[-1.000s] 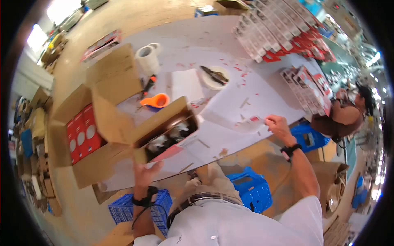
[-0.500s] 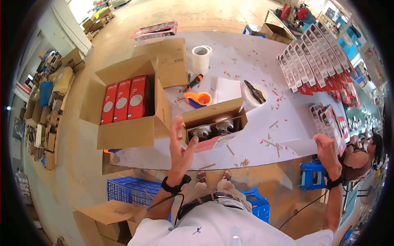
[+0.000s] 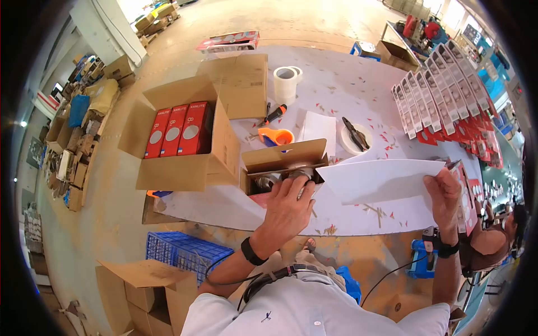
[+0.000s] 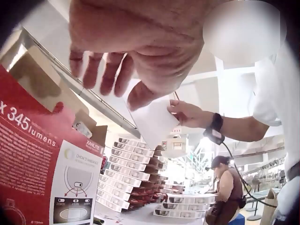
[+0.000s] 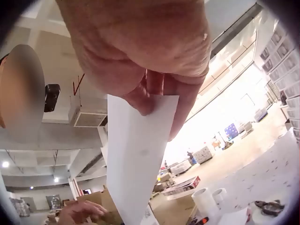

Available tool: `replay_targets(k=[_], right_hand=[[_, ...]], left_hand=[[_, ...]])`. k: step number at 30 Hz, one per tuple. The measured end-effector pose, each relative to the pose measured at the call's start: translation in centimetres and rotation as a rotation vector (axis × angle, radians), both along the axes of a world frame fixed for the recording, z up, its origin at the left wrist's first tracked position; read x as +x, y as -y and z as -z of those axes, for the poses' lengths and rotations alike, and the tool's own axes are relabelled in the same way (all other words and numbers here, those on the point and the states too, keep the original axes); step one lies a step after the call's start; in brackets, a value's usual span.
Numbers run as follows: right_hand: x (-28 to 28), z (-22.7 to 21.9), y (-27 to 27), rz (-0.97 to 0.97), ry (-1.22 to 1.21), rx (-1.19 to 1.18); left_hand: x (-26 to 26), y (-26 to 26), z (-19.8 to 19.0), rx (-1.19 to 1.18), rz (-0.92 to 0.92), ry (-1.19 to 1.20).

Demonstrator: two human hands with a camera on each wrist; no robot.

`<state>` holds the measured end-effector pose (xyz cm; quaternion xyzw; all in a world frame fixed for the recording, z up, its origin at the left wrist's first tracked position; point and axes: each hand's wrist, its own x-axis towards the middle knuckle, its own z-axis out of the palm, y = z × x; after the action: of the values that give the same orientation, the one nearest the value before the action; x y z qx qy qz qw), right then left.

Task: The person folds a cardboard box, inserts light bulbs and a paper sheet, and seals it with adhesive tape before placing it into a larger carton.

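Observation:
A small red-printed carton (image 3: 259,197) stands with its flap up at the table's near side, holding shiny rounded items (image 3: 266,182). My left hand (image 3: 288,210) reaches over its top, fingertips at the items and opening; in the left wrist view the fingers are loosely extended beside the carton's red printed side (image 4: 33,154). My right hand (image 3: 445,196) pinches a white paper sheet (image 3: 386,179) by its right end, between thumb and fingers. Raised over the table, the sheet stretches left toward the carton. In the right wrist view, the sheet (image 5: 136,150) hangs from the thumb and fingers.
A larger open cardboard box (image 3: 174,176) with red cartons (image 3: 190,129) stands left. Behind are an orange tape dispenser (image 3: 277,136), a cutter (image 3: 276,114), white rolls (image 3: 284,87), white paper (image 3: 318,131) and pliers (image 3: 356,136). Stacked cartons (image 3: 443,92) and a seated person (image 3: 493,238) are at right.
My left hand has moved from the carton's left side to over its opening. My right hand keeps its pinch on the sheet, which now spreads out toward the carton. The head view has swung.

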<state>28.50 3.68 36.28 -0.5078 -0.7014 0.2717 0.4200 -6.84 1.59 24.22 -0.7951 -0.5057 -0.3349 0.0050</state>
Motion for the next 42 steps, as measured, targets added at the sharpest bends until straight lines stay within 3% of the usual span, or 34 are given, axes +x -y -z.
replay_targets(k=[4, 10, 14, 16, 22, 25, 31, 36, 42], right_hand=[[1.7, 0.9, -0.7, 0.012, -0.025, -0.017], [3.7, 2.4, -2.0, 0.046, -0.159, 0.032], [2.0, 2.4, -2.3, 0.071, -0.233, 0.054], [1.7, 2.3, -2.2, 0.074, -0.25, 0.013], [2.1, 2.7, -2.5, 0.06, -0.286, 0.08], [3.1, 3.4, -2.6, 0.076, -0.321, 0.087], [3.2, 3.9, -2.6, 0.101, -0.318, 0.082], [2.2, 4.3, -3.6, 0.005, -0.372, 0.058], [-1.5, 3.1, -5.2, -0.067, -0.431, 0.074]], left_hand=[[0.5, -0.9, 0.5, -0.1, 0.01, -0.091], [0.8, -2.4, -3.5, -0.646, 0.043, -0.294], [0.6, -2.7, -0.4, -0.368, -0.029, -0.214], [1.6, -2.7, -0.7, -0.194, -0.077, -0.114], [5.8, -3.8, 0.4, -0.097, -0.441, -0.091], [5.7, -4.1, 1.3, -0.109, -0.47, -0.093], [7.3, -4.4, 2.3, -0.075, -0.505, -0.067], [6.5, -3.7, 2.7, -0.02, -0.462, -0.013], [1.8, 0.7, 0.5, 0.365, -0.233, 0.299]])
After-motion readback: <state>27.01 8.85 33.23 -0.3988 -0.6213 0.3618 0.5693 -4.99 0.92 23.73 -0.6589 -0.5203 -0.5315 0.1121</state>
